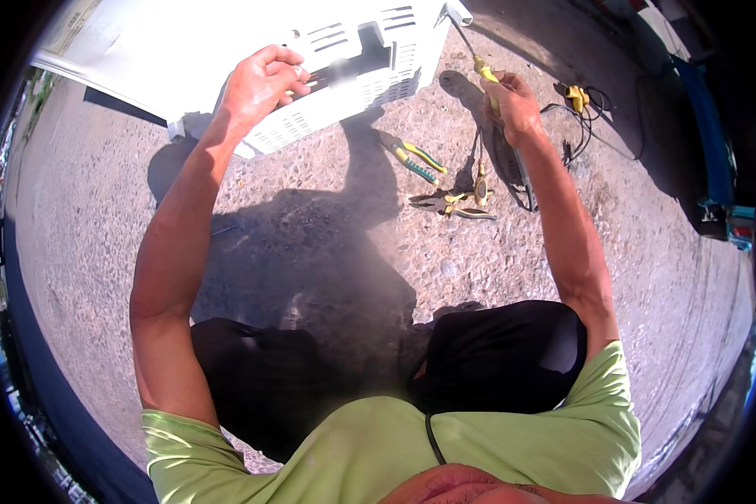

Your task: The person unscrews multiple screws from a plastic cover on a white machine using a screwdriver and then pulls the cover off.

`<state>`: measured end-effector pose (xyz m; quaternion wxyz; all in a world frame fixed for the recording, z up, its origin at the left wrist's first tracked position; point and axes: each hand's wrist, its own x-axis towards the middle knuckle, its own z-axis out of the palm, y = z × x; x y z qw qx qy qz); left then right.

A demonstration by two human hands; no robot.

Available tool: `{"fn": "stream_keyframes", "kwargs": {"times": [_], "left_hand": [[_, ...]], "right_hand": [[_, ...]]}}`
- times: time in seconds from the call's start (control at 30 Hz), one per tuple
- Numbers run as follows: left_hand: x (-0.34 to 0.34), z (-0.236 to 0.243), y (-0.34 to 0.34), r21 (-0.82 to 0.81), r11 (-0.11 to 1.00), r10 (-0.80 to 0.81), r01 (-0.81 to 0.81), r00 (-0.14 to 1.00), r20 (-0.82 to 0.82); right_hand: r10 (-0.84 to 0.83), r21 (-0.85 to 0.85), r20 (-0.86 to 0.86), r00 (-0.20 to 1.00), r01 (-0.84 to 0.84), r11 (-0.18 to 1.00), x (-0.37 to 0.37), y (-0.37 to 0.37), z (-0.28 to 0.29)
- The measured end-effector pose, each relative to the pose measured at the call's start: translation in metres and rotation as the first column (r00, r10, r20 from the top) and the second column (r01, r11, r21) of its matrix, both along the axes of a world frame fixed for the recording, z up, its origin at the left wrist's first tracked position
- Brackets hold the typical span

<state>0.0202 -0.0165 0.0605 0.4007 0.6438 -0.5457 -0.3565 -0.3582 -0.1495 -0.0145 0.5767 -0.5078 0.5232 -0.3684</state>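
My left hand grips the slotted side of a white appliance casing that lies on the gravel ground at the top of the view. My right hand is closed around a yellow-handled screwdriver. Its shaft points up toward the casing's right corner. Both arms reach forward from the lower edge, over my dark-clad knees.
Green-and-yellow pliers and another pair of pliers lie on the gravel between my arms. A dark tool lies under my right forearm. A yellow plug with black cable sits to the right. Blue objects stand at the far right.
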Motion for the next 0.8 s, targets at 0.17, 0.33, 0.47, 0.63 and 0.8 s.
{"fn": "stream_keyframes", "kwargs": {"times": [0.17, 0.33, 0.47, 0.63, 0.8], "left_hand": [[-0.009, -0.007, 0.006, 0.016, 1.0, -0.008, 0.011, 0.991, -0.134], [-0.034, -0.041, 0.01, 0.221, 0.972, 0.097, 0.085, 0.71, -0.698], [-0.053, -0.059, -0.007, 0.316, 0.945, 0.189, 0.089, 0.639, -0.746], [-0.056, -0.075, -0.029, 0.126, 0.987, 0.158, -0.104, 0.424, -0.892], [-0.066, -0.079, -0.037, 0.063, 0.97, 0.108, -0.237, 0.183, -0.977]], "right_hand": [[0.005, 0.087, -0.029, 1.0, -0.002, 0.996, 0.004, 0.002, 0.009], [0.087, 0.214, 0.092, 0.992, -0.105, 0.971, -0.004, -0.006, 0.008], [0.049, -0.014, -0.07, 0.996, -0.05, 0.999, -0.001, -0.002, -0.006], [-0.021, 0.251, 0.085, 0.996, -0.001, 0.968, 0.007, 0.003, 0.02], [0.06, 0.029, -0.004, 0.998, -0.06, 0.998, 0.004, -0.002, -0.006]]}}
